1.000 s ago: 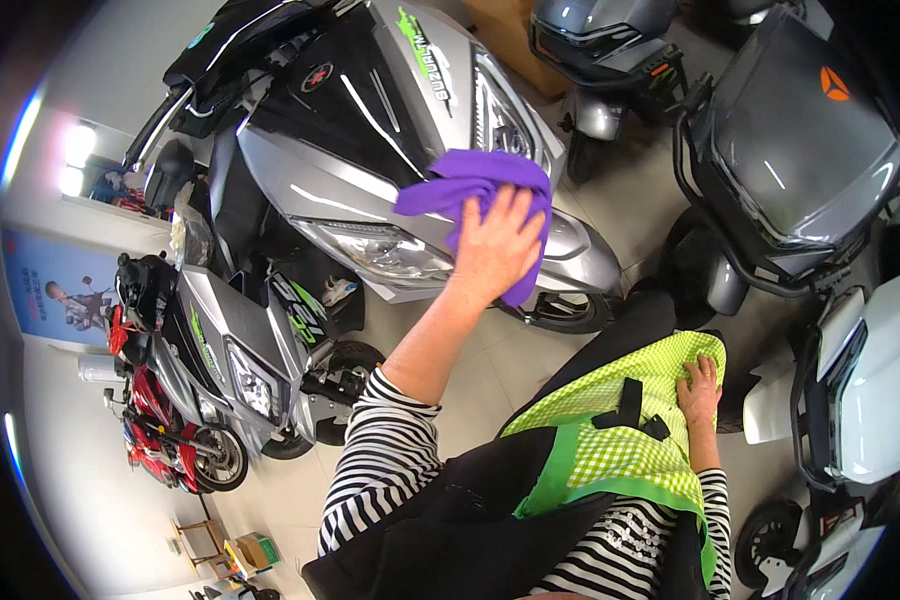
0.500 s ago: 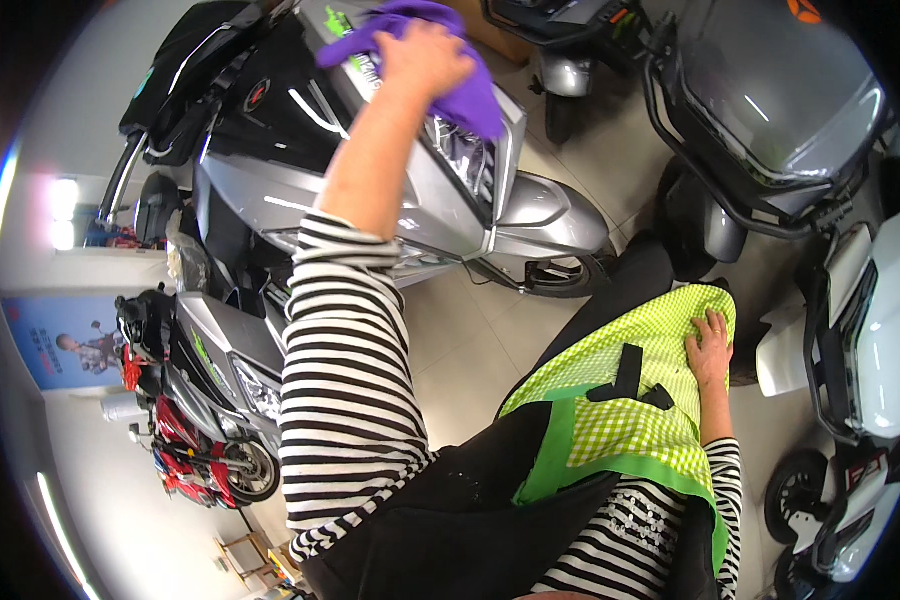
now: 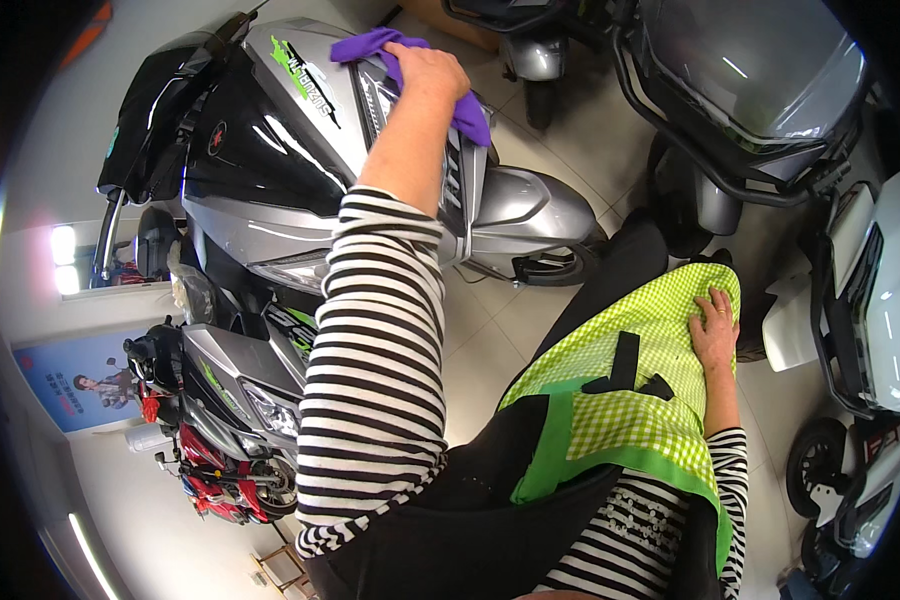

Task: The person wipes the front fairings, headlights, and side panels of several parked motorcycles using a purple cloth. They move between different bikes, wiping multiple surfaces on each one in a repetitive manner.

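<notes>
Fingers, left hand (image 3: 432, 72): curled down over purple cloth (image 3: 370, 45), pressing it flat on the scooter's upper front panel; cloth gripped under palm, ends sticking out left and right of the knuckles.
Fingers, right hand (image 3: 715, 325): spread flat, holding nothing, resting on green checked apron (image 3: 630, 400) over the thigh.
Cloth position: on silver scooter (image 3: 300, 150), high up near the windscreen base, beside the green decal.
Change vs 1 s ago: cloth then lower down, on the nose above the headlight; half a sec ago already moved up the fairing; now further up and across toward the top panel. Arm stretched longer, striped sleeve (image 3: 380, 350) filling more of the view. Right hand unchanged on apron throughout.
Meaning, as judged: wipe working upward over the front bodywork; lower nose prob. done, upper panel in hand, sides and rear not yet touched.
Hidden: cloth's middle under the hand, so grip detail unclear; panel patch beneath it not visible, so clean or not can't be told.
Cut off: black scooter (image 3: 750, 90) at top right and white scooter (image 3: 870, 290) at right edge only partly in frame; small silver-and-red bike (image 3: 220, 400) lower left half behind the sleeve.
Hard to make out: wall poster (image 3: 80, 385) at far left, bent by lens; floor tiles (image 3: 490, 330) between scooters mostly covered by arm and apron.
</notes>
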`<action>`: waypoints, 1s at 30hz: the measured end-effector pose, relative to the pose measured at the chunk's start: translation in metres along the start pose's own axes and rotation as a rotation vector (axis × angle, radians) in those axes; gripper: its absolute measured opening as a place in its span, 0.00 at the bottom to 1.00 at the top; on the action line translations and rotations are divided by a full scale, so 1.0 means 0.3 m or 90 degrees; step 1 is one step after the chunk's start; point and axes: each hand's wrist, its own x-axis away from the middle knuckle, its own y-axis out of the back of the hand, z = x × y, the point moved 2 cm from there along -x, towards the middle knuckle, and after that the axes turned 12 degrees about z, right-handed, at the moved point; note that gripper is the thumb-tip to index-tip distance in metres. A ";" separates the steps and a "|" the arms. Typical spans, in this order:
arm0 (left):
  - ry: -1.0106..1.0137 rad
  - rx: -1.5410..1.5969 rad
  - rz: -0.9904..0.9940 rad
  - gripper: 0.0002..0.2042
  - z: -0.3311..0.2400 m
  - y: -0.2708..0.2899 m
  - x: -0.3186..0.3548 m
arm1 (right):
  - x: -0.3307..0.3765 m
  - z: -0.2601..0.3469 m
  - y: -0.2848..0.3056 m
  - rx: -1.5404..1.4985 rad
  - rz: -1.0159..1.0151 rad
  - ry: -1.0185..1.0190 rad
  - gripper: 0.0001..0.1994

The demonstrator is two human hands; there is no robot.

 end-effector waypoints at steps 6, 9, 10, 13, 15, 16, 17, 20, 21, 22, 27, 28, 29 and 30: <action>-0.037 -0.026 -0.124 0.20 -0.202 -0.120 0.110 | -0.010 -0.007 -0.003 0.008 0.007 -0.009 0.20; -0.042 -0.069 -0.172 0.19 -0.270 -0.171 0.167 | -0.020 -0.013 -0.011 0.014 -0.001 0.004 0.20; -0.048 -0.082 -0.191 0.19 -0.286 -0.188 0.190 | -0.023 -0.016 -0.016 0.021 0.003 0.011 0.20; -0.048 -0.067 -0.193 0.19 -0.326 -0.217 0.235 | -0.027 -0.025 -0.028 0.040 0.001 0.017 0.20; -0.056 -0.056 -0.196 0.19 -0.342 -0.246 0.272 | -0.025 -0.033 -0.037 0.040 -0.004 0.028 0.20; -0.057 -0.052 -0.207 0.19 -0.350 -0.259 0.290 | -0.023 -0.037 -0.041 0.043 -0.007 0.029 0.20; -0.071 -0.040 -0.172 0.19 -0.360 -0.275 0.305 | -0.020 -0.041 -0.046 0.048 -0.010 0.032 0.20; -0.083 -0.049 -0.180 0.19 -0.380 -0.324 0.373 | -0.011 -0.054 -0.055 0.043 -0.018 0.044 0.20; -0.092 -0.049 -0.178 0.19 -0.381 -0.341 0.398 | -0.008 -0.059 -0.058 0.044 -0.023 0.046 0.20; -0.105 -0.049 -0.189 0.19 -0.378 -0.356 0.423 | -0.006 -0.063 -0.061 0.041 -0.026 0.045 0.20; -0.202 -0.035 -0.167 0.15 -0.363 -0.453 0.590 | -0.009 -0.075 -0.065 0.033 -0.041 0.057 0.20; -0.220 -0.032 -0.167 0.15 -0.359 -0.474 0.617 | -0.012 -0.076 -0.066 0.034 -0.042 0.058 0.20; -0.236 -0.035 -0.211 0.14 -0.352 -0.500 0.648 | -0.016 -0.076 -0.066 0.038 -0.040 0.059 0.20; -0.242 -0.038 -0.266 0.13 -0.342 -0.530 0.681 | -0.020 -0.077 -0.066 0.044 -0.034 0.057 0.20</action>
